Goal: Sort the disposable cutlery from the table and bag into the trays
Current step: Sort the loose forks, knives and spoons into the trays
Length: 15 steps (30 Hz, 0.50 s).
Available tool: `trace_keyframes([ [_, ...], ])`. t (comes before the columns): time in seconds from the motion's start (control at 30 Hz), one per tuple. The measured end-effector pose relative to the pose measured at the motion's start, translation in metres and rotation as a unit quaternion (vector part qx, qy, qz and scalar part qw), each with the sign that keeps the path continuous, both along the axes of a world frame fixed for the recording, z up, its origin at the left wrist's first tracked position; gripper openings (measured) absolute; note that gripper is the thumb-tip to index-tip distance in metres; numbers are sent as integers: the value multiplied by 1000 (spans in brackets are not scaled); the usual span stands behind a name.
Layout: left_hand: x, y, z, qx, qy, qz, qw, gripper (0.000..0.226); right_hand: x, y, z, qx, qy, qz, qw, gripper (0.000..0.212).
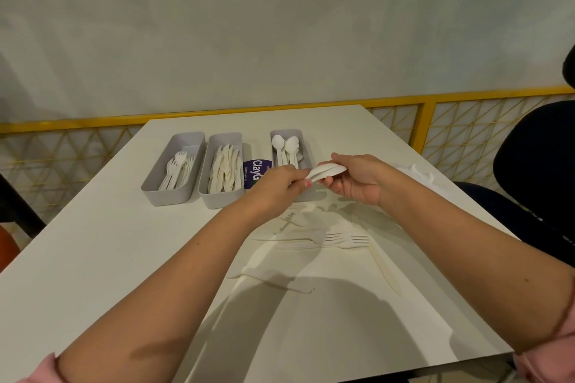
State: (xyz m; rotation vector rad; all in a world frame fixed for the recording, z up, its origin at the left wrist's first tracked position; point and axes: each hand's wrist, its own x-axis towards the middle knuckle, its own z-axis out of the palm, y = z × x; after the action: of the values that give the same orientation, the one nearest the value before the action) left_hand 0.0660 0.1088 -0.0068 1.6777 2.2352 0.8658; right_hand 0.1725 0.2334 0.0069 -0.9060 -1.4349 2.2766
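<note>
Two hands, left hand (275, 188) and right hand (357, 180), each pinch a stack of white spoons (326, 172) at the near end of the spoon tray (286, 131).

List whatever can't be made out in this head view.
- Stacked white cutlery: its kind and count are hidden by the left hand and right hand, which grip it.
- Spoon tray: its near end is hidden behind both hands.
- Purple label: the wording is cut off by the left hand.
- White bag: it is washed out, so its contents are unreadable.
</note>
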Motion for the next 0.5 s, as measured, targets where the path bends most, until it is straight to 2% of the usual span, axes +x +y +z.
trace_keyframes([
  [0.17,1,6,-3,3,28,-25,999,35,-15,1,-2,1,-23,-13,1000,47],
  [0.27,-2,11,-3,4,-10,-9,1000,37,-25,1,-1,-29,16,-8,999,51],
  [0.37,-11,18,-2,54,-143,29,988,24,-33,3,-3,17,36,-15,999,45],
  [0.5,-24,32,2,144,-366,108,913,33,-40,-8,-9,95,-15,39,995,29],
])
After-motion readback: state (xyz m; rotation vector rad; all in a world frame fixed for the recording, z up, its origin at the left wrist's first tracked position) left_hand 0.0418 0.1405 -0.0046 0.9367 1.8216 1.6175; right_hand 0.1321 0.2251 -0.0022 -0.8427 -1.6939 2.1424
